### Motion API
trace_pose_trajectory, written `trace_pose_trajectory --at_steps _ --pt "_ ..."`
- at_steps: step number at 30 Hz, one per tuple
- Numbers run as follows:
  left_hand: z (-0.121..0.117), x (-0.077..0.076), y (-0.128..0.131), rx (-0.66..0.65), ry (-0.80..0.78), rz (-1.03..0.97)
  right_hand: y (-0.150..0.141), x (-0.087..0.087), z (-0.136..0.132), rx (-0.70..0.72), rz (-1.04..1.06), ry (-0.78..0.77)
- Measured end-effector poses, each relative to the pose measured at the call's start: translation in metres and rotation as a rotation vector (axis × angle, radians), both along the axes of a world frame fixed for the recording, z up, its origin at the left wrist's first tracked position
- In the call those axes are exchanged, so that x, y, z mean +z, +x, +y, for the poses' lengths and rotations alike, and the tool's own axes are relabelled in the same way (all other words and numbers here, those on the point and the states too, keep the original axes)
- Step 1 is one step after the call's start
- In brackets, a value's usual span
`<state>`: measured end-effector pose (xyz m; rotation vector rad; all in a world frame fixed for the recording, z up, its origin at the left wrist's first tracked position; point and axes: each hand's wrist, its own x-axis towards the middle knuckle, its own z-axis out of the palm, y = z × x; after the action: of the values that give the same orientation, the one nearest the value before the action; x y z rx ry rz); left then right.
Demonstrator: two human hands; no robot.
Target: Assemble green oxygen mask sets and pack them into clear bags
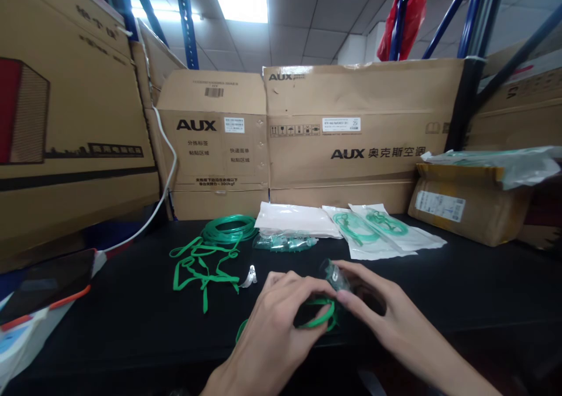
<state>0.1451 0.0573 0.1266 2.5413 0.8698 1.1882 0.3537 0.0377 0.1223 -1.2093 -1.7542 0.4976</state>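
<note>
Near the table's front edge, my left hand (285, 314) has its fingers closed round a green elastic strap (318, 320), which loops below them. Touching its fingertips, my right hand (380, 302) pinches a clear greenish plastic mask (337, 276) with a small metal strip on it. My fingers cover part of the mask, so its full shape is hidden. Left of the hands lie loose green elastic straps (206, 279) and a small shiny metal clip-like piece (250, 276). Behind them is a coil of green tubing (230, 229).
More clear green plastic masks (285, 243) lie before white packets (298, 217). Pouches of green tubing (360, 226) are at the back right. AUX cartons (351, 127) wall the back. A phone (48, 285) with a white cable stands left; an open carton (461, 203) stands right.
</note>
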Motion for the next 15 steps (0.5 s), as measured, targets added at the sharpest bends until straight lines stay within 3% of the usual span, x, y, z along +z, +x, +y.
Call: trace_pose_trajectory --at_steps 5,11,15 --pt "0.003 -0.003 -0.002 0.021 -0.077 -0.010 0.008 0.001 0.001 -0.025 -0.103 0.002" --pt "0.007 0.005 -0.015 0.192 -0.141 0.239 0.043 0.005 0.014 -0.099 -0.244 0.121" --pt "0.012 0.014 -0.028 0.214 -0.127 0.345 0.066 0.008 0.019 -0.159 -0.319 0.176"
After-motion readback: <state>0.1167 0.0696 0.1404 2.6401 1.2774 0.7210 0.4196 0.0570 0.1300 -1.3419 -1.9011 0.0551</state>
